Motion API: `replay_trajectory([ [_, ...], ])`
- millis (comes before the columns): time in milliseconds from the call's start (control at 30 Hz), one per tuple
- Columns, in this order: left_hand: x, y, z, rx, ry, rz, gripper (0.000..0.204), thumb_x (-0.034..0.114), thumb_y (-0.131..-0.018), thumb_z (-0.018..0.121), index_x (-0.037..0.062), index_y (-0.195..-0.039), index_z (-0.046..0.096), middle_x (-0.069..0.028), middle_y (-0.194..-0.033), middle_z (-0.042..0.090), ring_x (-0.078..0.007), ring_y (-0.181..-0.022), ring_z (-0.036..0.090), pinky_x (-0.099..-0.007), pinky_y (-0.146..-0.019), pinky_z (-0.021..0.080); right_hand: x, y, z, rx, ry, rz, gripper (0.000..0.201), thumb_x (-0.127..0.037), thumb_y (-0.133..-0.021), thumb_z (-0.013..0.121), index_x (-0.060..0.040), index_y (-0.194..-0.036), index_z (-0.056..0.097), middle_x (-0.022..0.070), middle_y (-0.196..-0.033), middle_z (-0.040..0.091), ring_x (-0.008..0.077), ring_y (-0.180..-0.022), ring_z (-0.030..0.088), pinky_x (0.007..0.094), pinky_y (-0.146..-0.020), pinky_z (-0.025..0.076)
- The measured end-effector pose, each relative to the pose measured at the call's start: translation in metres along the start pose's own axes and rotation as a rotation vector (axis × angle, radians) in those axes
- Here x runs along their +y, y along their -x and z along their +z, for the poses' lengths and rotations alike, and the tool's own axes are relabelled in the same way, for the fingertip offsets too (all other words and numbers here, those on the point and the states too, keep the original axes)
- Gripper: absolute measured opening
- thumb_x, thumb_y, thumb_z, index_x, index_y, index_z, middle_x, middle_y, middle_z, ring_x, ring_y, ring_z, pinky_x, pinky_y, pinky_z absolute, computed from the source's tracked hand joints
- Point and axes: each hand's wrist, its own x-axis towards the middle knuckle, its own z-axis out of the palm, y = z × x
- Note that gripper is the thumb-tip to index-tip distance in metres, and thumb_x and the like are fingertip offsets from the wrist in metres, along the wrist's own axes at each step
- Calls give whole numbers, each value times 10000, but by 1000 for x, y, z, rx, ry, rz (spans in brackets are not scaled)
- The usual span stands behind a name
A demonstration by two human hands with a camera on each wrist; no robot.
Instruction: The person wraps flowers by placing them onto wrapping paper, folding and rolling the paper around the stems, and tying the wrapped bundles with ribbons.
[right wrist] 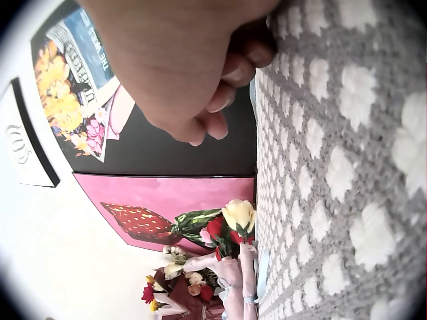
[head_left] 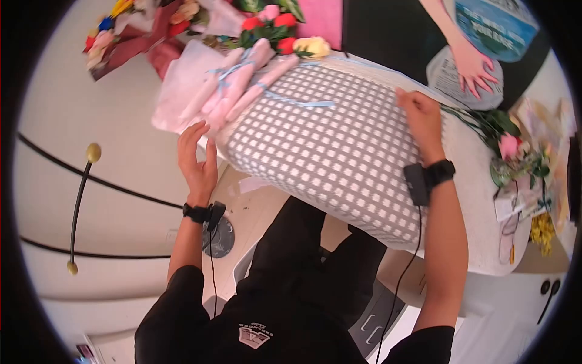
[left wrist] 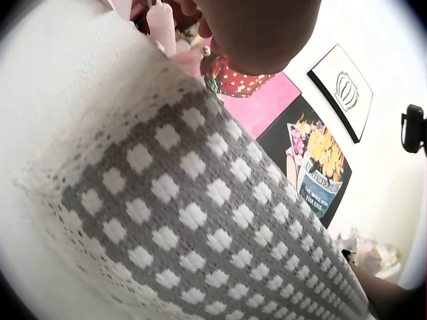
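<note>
A grey-and-white checked cloth [head_left: 327,145] covers the table. My left hand [head_left: 198,164] is beside its left edge, fingers loosely bent, close to the pink-wrapped flowers [head_left: 230,91]; nothing shows in its grasp. My right hand [head_left: 423,121] is over the cloth's right part, fingers curled in with nothing visible in them. In the right wrist view the curled fingers [right wrist: 223,100] hang just above the checked surface. A light blue ribbon [head_left: 303,103] lies on the cloth near the wrapped stems.
More bouquets [head_left: 121,36] stand at the back left. Loose stems and a pink rose [head_left: 509,145] lie at the right beside clear wrapping and yellow flowers [head_left: 541,233]. Painted panels [head_left: 388,36] lean behind the table. Cables hang from both wrist cameras.
</note>
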Motion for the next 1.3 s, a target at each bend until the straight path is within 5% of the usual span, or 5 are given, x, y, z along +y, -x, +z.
replay_trajectory([
  [467, -175, -40, -20, 38, -158, -507, 443, 318, -857, 707, 16, -1176, 651, -185, -1134, 664, -323, -990, 626, -406, -837, 497, -12, 1, -4, -57, 49, 142, 358, -315, -921, 678, -39, -696, 646, -65, -561, 498, 19, -507, 395, 208, -501, 286],
  [533, -186, -49, -23, -318, -238, -759, 664, 422, -797, 747, -73, -1214, 601, -258, -1122, 651, -355, -978, 647, -420, -834, 516, -11, 3, -4, -66, 42, 137, 360, -314, -921, 679, -37, -694, 647, -61, -554, 495, 20, -505, 396, 208, -500, 286],
  [667, -206, -40, -23, -149, -347, -614, 776, 415, -759, 788, -157, -1226, 549, -287, -1120, 646, -330, -1003, 660, -389, -869, 518, -11, -1, -5, -57, 47, 154, 360, -307, -916, 685, -36, -685, 637, -57, -550, 496, 20, -511, 405, 204, -500, 289],
  [833, -226, -30, -33, -10, 155, -1065, 579, 300, -764, 812, -90, -1148, 621, -105, -1005, 683, -178, -872, 652, -284, -753, 509, -14, 1, -6, -69, 36, 183, 364, -303, -913, 689, -34, -675, 629, -56, -552, 503, 20, -511, 412, 204, -501, 294],
  [1300, -101, -102, -66, 601, 314, -419, 213, 135, -892, 709, -39, -1009, 669, -46, -928, 684, -93, -806, 610, -247, -737, 497, -13, 2, -5, -89, 40, 150, 337, -289, -903, 690, -35, -685, 651, -53, -544, 499, 25, -506, 405, 210, -495, 286],
])
